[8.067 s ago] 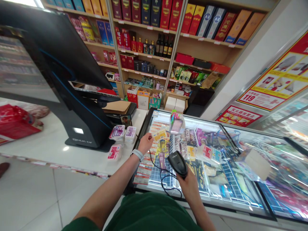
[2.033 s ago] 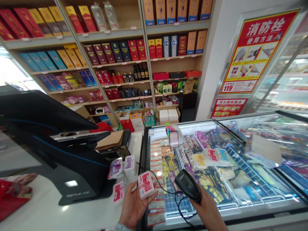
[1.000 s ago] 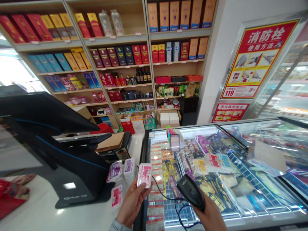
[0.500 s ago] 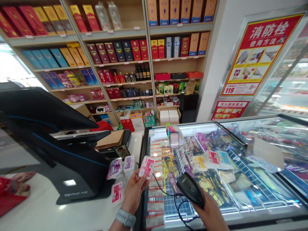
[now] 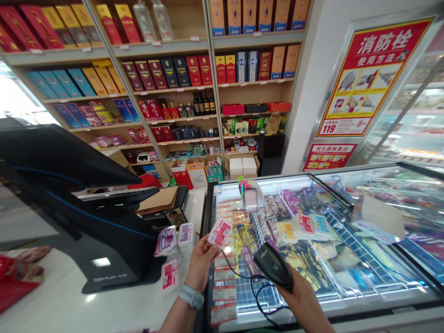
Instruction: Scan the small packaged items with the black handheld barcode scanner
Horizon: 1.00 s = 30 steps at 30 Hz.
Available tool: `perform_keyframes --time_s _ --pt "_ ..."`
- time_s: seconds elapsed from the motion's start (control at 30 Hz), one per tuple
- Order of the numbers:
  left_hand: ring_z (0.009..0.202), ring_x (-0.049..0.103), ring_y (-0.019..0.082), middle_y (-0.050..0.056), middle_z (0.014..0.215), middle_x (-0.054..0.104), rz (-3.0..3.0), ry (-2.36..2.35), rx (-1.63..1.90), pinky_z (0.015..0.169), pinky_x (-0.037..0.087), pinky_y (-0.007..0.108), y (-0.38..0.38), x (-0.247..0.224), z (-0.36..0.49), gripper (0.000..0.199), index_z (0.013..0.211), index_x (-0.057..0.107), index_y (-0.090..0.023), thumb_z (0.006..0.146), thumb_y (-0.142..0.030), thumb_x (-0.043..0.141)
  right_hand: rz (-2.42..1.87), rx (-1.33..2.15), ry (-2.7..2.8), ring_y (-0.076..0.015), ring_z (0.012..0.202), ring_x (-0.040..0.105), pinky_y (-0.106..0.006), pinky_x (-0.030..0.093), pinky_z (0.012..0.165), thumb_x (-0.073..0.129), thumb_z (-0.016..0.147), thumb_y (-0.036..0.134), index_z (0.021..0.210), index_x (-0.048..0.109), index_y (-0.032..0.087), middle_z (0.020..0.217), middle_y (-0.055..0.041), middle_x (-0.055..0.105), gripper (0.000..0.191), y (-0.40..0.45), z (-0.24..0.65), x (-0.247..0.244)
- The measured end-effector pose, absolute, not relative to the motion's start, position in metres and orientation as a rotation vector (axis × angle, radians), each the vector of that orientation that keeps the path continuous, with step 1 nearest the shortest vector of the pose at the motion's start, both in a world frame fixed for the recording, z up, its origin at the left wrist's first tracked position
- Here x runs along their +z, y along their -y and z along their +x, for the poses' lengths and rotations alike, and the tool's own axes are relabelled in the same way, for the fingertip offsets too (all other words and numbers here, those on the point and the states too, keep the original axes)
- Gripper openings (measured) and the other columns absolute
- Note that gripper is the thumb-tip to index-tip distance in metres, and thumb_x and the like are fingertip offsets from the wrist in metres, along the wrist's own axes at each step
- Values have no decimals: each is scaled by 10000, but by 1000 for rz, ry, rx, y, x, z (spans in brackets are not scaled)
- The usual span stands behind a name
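Left hand (image 5: 200, 264): narrowly closed, holding a flat pink-and-white plastic pack (image 5: 220, 232) at the fingertips.
Right hand (image 5: 302, 296): wrapped around a black corded handheld barcode scanner (image 5: 273, 267).

**Shop Wall of Boxed Liquor**

Wooden shelves (image 5: 163, 50) of boxed liquor and bottles fill the back, beside a white pillar (image 5: 305, 101) and a red fire-hydrant poster (image 5: 367, 76). A bright window (image 5: 14, 90) glows far left. A glass-topped freezer (image 5: 267, 181) and white counter (image 5: 62, 296) run in front.
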<state>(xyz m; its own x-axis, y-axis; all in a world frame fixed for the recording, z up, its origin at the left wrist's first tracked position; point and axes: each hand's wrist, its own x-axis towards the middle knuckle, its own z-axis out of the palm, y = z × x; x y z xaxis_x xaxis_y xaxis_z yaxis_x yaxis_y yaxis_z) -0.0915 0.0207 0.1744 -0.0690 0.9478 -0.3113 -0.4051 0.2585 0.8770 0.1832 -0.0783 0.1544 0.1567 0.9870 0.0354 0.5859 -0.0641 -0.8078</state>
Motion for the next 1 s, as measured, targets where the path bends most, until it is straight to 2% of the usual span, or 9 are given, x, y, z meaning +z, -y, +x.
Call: perform_keyframes --time_s 0.17,0.4,0.53,0.73,1.0 --pt "801 676 154 78 927 736 652 -1150 1261 760 521 273 -28 173 -86 486 960 641 -141 545 -280 851 -1712 707 1551 -276 977 671 -383 511 838 536 699 246 1079 613 194 1027 -90 720 391 71 180 175" --pt "755 673 143 51 847 733 685 -1170 1281 724 498 252 -37 167 -83 519 967 635 -140 516 -277 855 -1708 633 1698 -257 976 637 -364 489 843 513 704 132 1079 570 186 1017 -95 675 384 70 169 191" --pt "761 675 147 42 844 736 684 -1171 1296 743 501 266 -39 159 -81 502 968 629 -148 528 -255 846 -1678 623 1745 -249 1034 617 -361 477 881 511 743 121 1139 546 189 1105 -103 652 403 73 162 185" --pt "779 682 168 32 825 737 692 -1177 1310 778 512 309 -39 146 -84 425 940 638 -165 563 -222 824 -1681 627 1786 -243 1035 607 -361 467 902 502 738 88 1147 551 174 1117 -109 644 420 75 159 182" --pt "764 658 134 34 841 727 683 -1174 1345 766 488 270 -43 142 -89 479 963 634 -142 541 -256 828 -1696 622 1803 -253 1026 610 -371 471 899 516 743 106 1134 556 171 1105 -108 649 398 75 158 185"
